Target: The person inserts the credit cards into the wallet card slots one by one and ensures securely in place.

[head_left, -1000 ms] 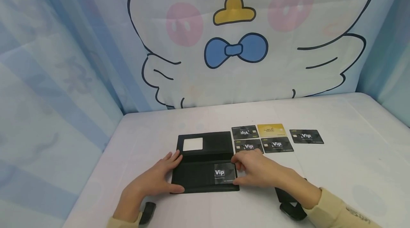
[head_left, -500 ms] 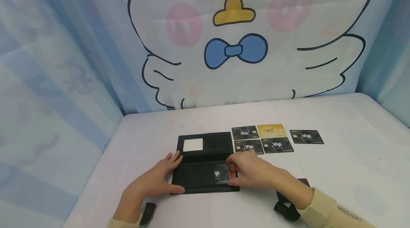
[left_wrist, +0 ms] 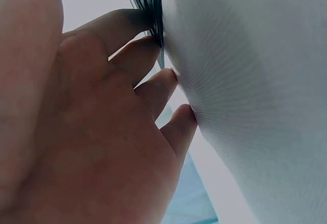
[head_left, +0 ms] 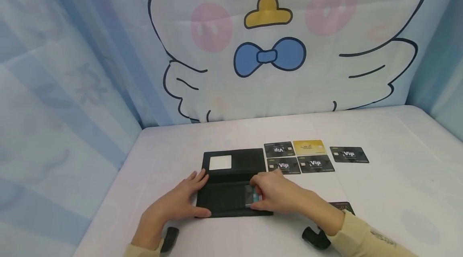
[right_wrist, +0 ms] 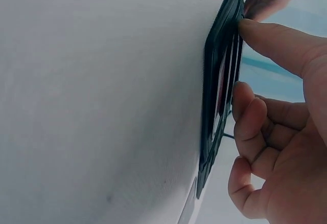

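A black wallet point(head_left: 220, 198) lies unfolded on the table. My left hand point(head_left: 181, 198) rests on its left edge with fingers spread; in the left wrist view the fingertips point(left_wrist: 145, 19) of that hand reach the wallet's layered edge. My right hand point(head_left: 276, 192) pinches the right end of a clear card sleeve point(head_left: 248, 196) in the wallet's lower half, between thumb and curled fingers. Blue and red colours point(head_left: 256, 196) show beside these fingers. The right wrist view has the thumb point(right_wrist: 255, 29) at the stacked layers of the wallet's edge. My hand partly hides the sleeve.
Beyond the right hand lie several black VIP cards point(head_left: 316, 164) and a gold card point(head_left: 309, 147). One black card point(head_left: 349, 154) lies apart to the right. Another dark card point(head_left: 342, 207) shows partly behind the right forearm. A white rectangle point(head_left: 220, 162) sits in the wallet's upper half.
My right hand has moved left over the wallet's lower half, fingers on the sleeve's end. The sleeve's Vip lettering has gone from view and colours beneath show. My left hand stays put.
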The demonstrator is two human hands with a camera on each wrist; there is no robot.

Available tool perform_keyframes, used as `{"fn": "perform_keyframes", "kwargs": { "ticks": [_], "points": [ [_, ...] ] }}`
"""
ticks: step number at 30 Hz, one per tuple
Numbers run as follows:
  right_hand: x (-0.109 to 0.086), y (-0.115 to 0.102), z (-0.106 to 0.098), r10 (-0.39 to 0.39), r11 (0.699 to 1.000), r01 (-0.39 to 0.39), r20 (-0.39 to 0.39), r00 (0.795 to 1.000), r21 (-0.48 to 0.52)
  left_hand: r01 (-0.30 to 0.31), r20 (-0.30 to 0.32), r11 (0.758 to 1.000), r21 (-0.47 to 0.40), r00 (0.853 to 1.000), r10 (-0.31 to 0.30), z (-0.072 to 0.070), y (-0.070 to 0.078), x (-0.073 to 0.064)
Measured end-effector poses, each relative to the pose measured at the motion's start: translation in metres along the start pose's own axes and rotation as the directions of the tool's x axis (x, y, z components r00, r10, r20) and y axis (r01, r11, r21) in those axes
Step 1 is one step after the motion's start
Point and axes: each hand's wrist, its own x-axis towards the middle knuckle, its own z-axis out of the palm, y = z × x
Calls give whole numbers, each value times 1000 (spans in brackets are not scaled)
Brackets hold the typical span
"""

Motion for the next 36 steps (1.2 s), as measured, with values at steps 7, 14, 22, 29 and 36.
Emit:
{"fn": "perform_keyframes", "kwargs": {
  "ticks": [7,14,22,29,36],
  "points": [
    [0,-2,1,14,1000,-14,10,1000,-16,-11,4,1000,-6,1000,11,0,-1,1],
    [-5,1,-2,36,999,-36,6,999,9,-11,0,1000,-5,1000,11,0,-1,1],
    [-16,9,-11,37,999,-37,-34,999,-9,-2,-6,1000,3,1000,2,1,-2,1],
    [-36,22,-23,52,998,-51,-48,997,26,-11,-8,1000,12,1000,11,1,-1,2],
    [-65,40,-39,65,998,-64,-59,996,12,-12,-7,1000,1,1000,12,1,-1,1]
  ]
}}
